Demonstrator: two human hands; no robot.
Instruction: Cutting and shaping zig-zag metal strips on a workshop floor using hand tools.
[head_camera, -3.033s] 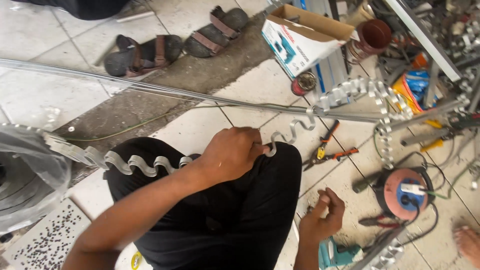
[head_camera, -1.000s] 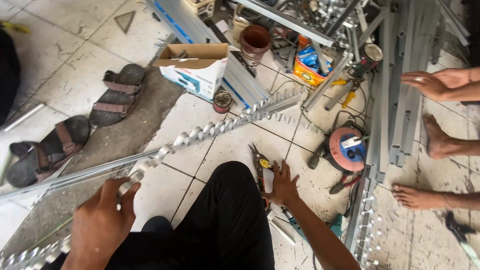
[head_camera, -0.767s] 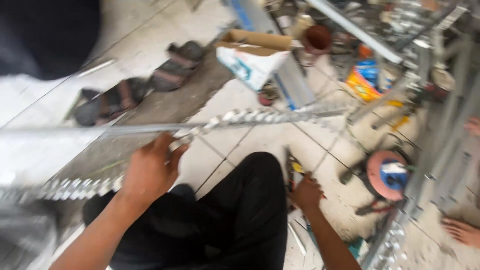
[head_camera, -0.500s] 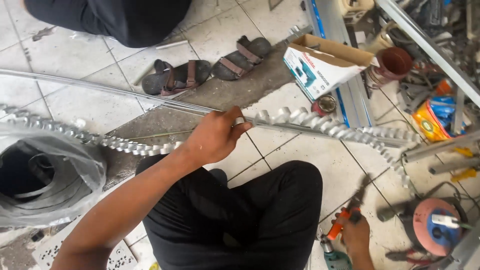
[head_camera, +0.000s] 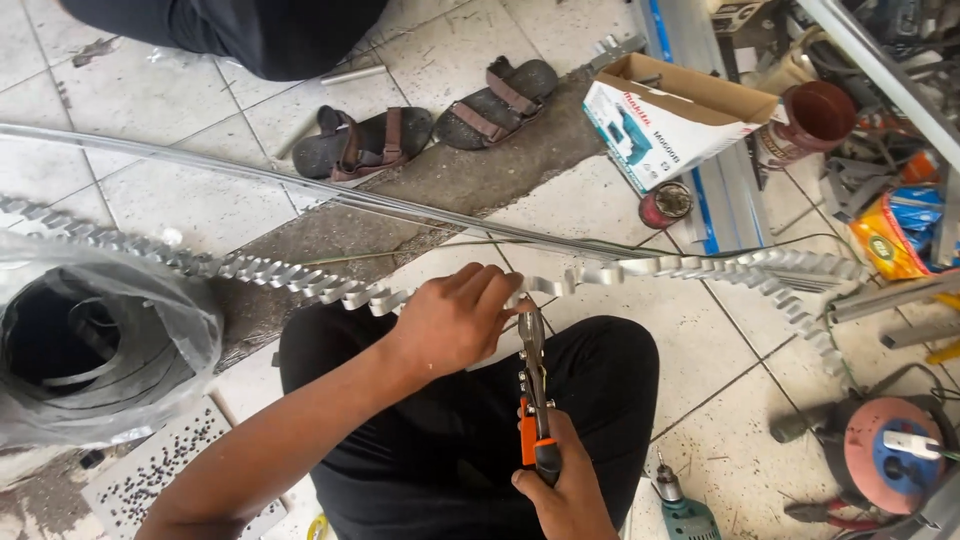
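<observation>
1. The left hand (head_camera: 455, 320) is closed around a wavy metal strip (head_camera: 250, 268), gripping it over the person's knee.
2. The strip's long axis runs across the view from 9 o'clock to 3 o'clock, its far right end curling down toward 4 o'clock.
3. The right hand (head_camera: 565, 485) is wrapped around the orange and black handles of metal snips (head_camera: 533, 395).
4. The snips point up toward 12 o'clock, blades at the strip just beside the left fingers; whether they bite the metal is hard to tell.
5. At 12 o'clock of the strip lie a long thin rod (head_camera: 300, 190) and two sandals (head_camera: 430, 125) on the floor (head_camera: 150, 100).
</observation>
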